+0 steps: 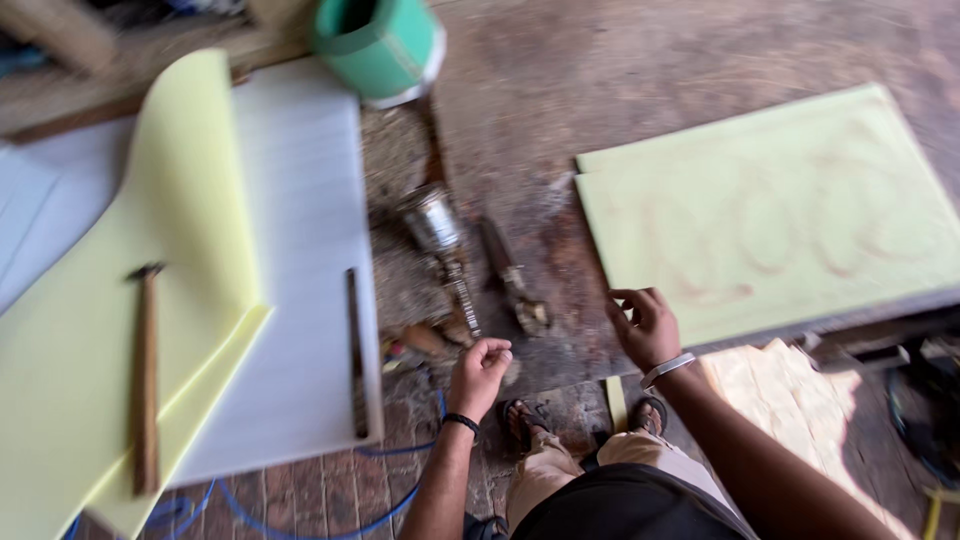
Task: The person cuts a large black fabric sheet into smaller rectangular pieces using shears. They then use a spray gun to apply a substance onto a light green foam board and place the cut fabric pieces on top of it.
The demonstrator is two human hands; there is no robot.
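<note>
My left hand (480, 372) hangs over the front edge of a stained wooden bench (600, 90), fingers curled loosely, holding nothing. Just beyond it lies a metal spray gun (440, 250) with a shiny cup. My right hand (645, 325) has its fingers apart and touches the bench by the near left corner of a pale yellow-green sheet (770, 200) marked with reddish swirls. A dark hand tool (512, 278) lies between the spray gun and that sheet.
At the left lie white sheets (300, 250) and a curled yellow sheet (190, 200), with a hammer (146, 380) and a thin dark bar (355, 350) on them. A green bucket (380, 45) stands at the back. A blue hose (300, 515) runs over the brick floor.
</note>
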